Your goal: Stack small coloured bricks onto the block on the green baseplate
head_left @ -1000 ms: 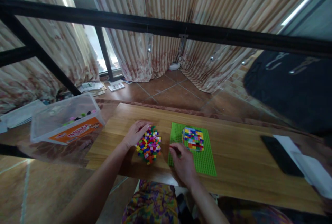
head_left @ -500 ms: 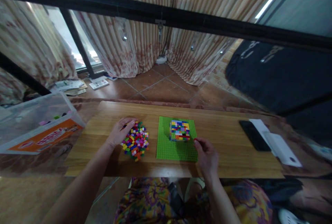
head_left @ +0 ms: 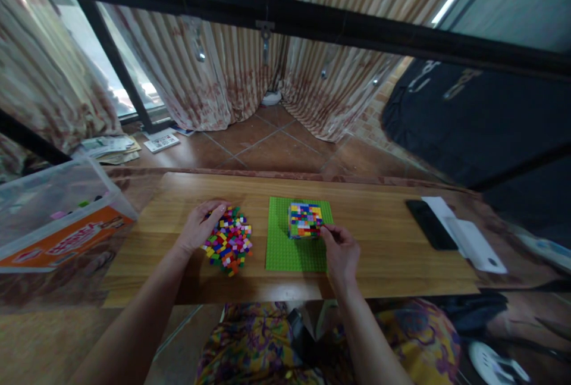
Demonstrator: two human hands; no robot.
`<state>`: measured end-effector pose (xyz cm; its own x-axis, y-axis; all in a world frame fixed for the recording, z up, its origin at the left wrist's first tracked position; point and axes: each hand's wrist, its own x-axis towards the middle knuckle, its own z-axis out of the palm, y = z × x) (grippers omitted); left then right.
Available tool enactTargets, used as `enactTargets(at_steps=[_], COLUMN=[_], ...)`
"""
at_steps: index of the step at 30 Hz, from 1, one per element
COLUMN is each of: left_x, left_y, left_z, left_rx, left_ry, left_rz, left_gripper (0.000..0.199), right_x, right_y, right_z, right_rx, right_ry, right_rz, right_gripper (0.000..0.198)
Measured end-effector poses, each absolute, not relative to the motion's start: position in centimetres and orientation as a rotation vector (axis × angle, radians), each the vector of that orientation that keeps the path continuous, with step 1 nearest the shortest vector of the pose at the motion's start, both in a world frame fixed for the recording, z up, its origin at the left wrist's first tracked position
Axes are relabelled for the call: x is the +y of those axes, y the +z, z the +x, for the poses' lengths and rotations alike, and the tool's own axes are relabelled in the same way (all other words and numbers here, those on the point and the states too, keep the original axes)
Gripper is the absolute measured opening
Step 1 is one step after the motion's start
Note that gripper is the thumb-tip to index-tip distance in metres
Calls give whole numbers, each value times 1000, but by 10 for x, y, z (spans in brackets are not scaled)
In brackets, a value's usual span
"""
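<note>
Two hands work on the bench [head_left: 383, 242]. Left hand [head_left: 200, 227] lies flat and wide on the far-left edge of the brick pile [head_left: 228, 243]. Right hand [head_left: 341, 249], fingers pinched narrow, touches the block [head_left: 305, 219] standing on the green plate [head_left: 288, 251]; any brick in its grip is hidden.

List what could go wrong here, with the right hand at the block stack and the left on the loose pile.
1. The right hand pinches at the brick block's corner; a push might shift the green baseplate.
2. The left hand rests on the loose bricks, which lie near the table's front edge; a sweep could send some off.
</note>
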<state>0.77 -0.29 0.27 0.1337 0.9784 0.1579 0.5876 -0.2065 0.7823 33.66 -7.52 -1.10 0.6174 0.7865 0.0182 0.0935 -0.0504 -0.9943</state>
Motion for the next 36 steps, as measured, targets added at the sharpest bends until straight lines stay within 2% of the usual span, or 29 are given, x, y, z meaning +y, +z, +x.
enactTargets(at_steps=[36], left_x=[-1], left_y=[1], left_z=[7], left_rx=[1509], left_ry=[910], left_rz=[1847], left_gripper=[63], right_x=[-80], right_y=[2], right_z=[328], right_rx=[-977], right_ry=[404], right_rz=[-1782], right_gripper=[34])
